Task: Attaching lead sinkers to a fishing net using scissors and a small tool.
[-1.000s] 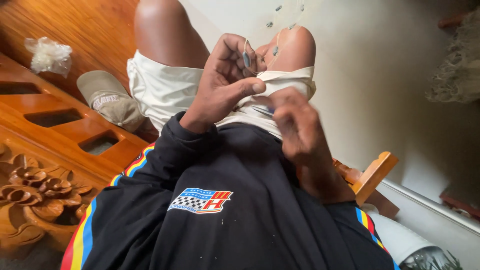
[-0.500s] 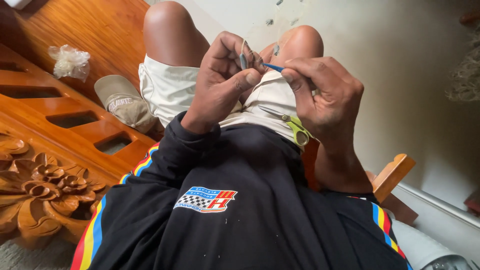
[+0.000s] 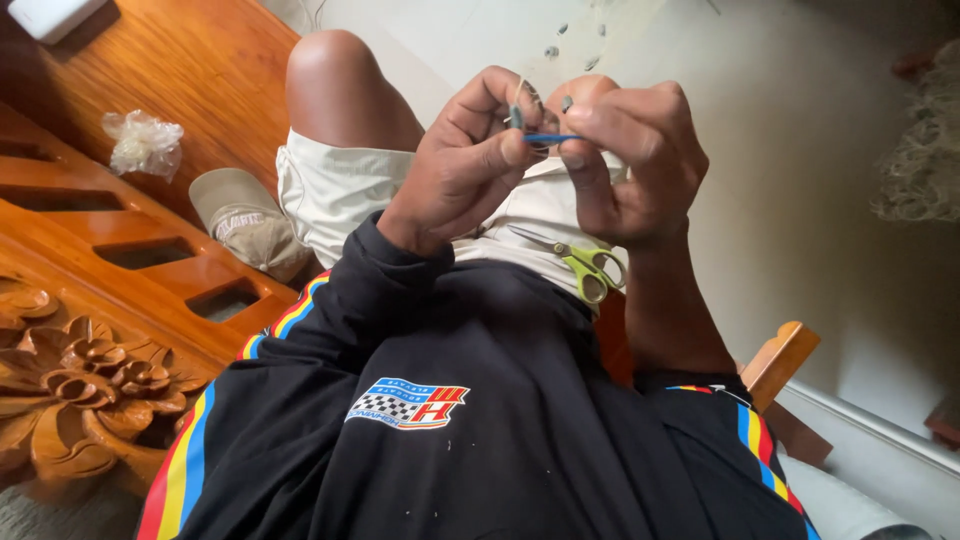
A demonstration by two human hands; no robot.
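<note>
Right hand [image 3: 630, 165] up now, close to left hand [image 3: 470, 165], over lap. Both pinched shut on thin blue stick [image 3: 550, 138], tips now touching. Tiny work begun. Green scissors [image 3: 585, 265] resting on lap below, untouched.

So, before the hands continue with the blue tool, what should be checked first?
1. Blue tool pinched between both hands: ok.
2. Left hand grips the small grey piece: ok.
3. Right hand fingers on the tool's end: ok.
4. Green-handled scissors rest on the lap, blades closed: ok.
5. Thin thread above the hands, tension: cannot tell.
6. Tool's tip, hidden by fingers: cannot tell.
</note>
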